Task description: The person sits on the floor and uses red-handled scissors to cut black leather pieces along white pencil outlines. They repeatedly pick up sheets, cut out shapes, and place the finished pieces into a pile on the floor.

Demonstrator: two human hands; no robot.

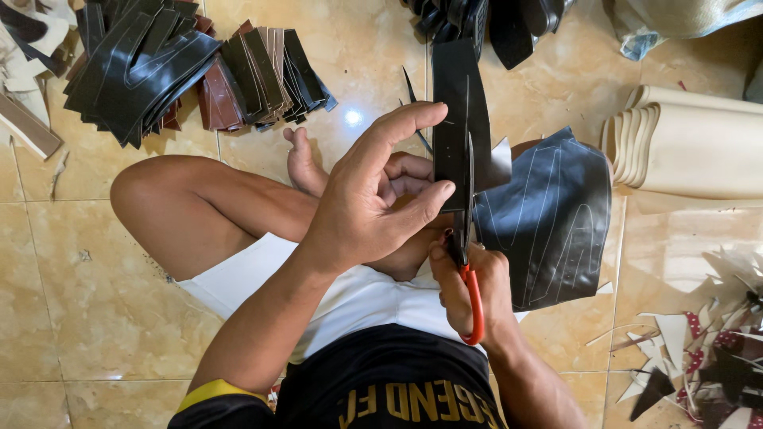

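Head view is showing glossy marbled floor tiles (103, 318), with fanned stacks of black and brown cut strips (183, 63) lying far left of the scissors. The left hand (369, 199) is pinching a stiff, smooth black sheet (459, 103) just left of the blades. The right hand (477, 290) is gripping the red-handled scissors (469, 254), cutting upward. Right of the scissors, chalk-lined dark material (556, 214) is draping, then cream rolled sheets (691, 147).

A single head-worn camera looks steeply down from close above the seated person's lap onto the tiled floor (95, 318). Forearms and crossed legs fill the centre. No second view shares the scene.
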